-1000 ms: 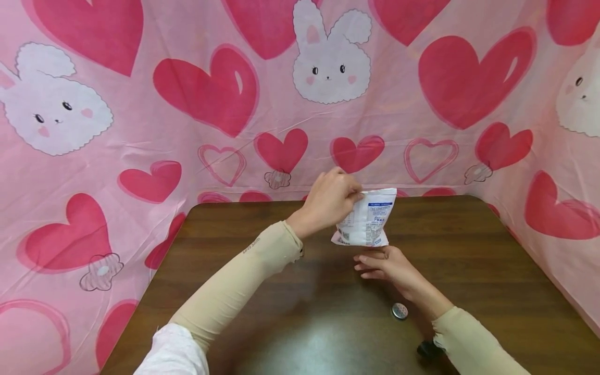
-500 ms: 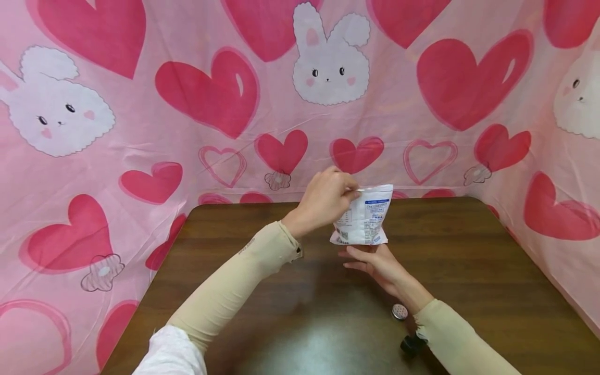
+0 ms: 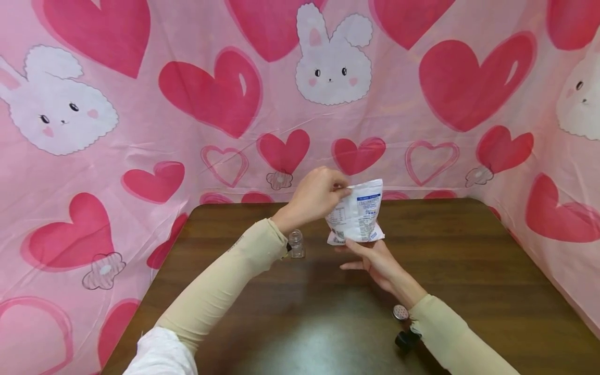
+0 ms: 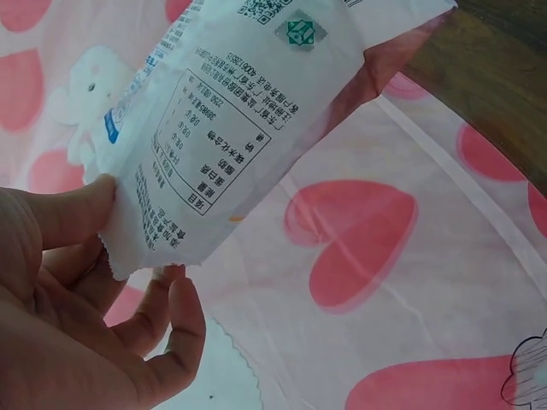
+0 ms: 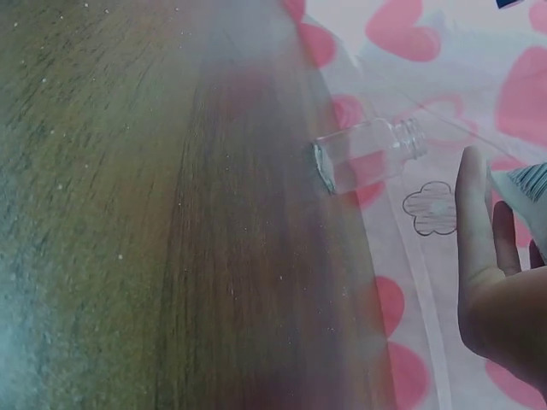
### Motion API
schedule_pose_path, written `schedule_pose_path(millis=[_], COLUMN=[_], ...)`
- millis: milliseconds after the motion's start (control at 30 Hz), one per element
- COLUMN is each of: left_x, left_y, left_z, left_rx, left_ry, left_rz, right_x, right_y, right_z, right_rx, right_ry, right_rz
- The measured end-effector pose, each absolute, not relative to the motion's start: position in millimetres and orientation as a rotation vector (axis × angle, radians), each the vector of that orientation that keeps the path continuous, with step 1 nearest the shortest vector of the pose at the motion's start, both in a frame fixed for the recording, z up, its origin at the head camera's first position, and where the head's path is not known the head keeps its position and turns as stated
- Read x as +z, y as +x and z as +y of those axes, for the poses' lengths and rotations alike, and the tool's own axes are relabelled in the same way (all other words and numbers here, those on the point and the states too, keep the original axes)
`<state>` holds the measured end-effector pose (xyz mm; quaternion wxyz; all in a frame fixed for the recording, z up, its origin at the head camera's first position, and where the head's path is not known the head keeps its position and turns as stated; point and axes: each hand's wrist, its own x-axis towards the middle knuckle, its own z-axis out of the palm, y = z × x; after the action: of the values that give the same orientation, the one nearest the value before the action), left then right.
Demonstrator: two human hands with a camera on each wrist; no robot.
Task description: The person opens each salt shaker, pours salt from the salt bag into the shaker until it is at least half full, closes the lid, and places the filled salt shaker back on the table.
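A white packet [image 3: 358, 211] hangs above the far part of the brown table [image 3: 262, 323], its upper left corner pinched by the left hand [image 3: 313, 197]. The right hand [image 3: 378, 261] touches the packet's lower edge from the near right (whether it grips or merely props, I cannot tell). Left of the packet a clear glass jar [image 3: 296, 246] stands upright; near right, a perforated metal cap [image 3: 400, 312] lies close to a black object [image 3: 405, 340]
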<state>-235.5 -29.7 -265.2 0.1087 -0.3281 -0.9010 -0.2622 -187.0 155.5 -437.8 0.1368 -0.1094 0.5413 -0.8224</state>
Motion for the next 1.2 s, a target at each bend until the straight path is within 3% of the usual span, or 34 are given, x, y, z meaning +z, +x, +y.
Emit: schedule_pose_path(millis=[1200], left_x=[-275.5], left_y=[-248.9], left_z=[-73.3], left_rx=[-0.780], left_ry=[-1.019], left_rz=[-2.654], right_x=[-435.2], right_y=[-204.9], right_z=[144.9], right_rx=[-2.398], right_ry=[-0.409], right_rz=[1.564])
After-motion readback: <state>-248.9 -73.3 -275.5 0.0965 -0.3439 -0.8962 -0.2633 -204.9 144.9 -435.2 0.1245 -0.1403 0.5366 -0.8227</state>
